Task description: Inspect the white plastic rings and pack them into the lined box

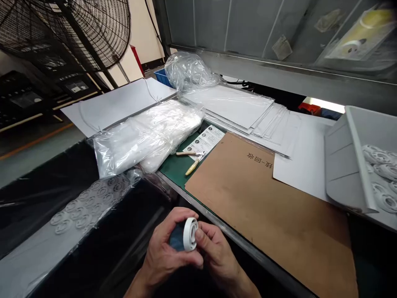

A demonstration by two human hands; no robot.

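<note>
Head view: left hand point(161, 251) cups, right hand point(217, 253) pinches white ring point(187, 236).

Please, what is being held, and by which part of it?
A white ring: the left hand holds its outer rim; the right hand touches its open face.

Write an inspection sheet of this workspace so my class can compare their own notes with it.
Surface: green tabletop, partly covered by brown cardboard.
Job's things: white ring in hand; white round parts in the grey bin at right.
Clutter: hand tool against a printed sheet; plastic bundle; stacked white sheets.
Hands: left hand holds the ring between thumb and fingers; right hand has its thumb at the ring's face, grip unclear.
Cables: dark cord beside the pale wall; where it leads is unclear.
Surroundings: large fan at upper left; grey panel behind the table.
</note>
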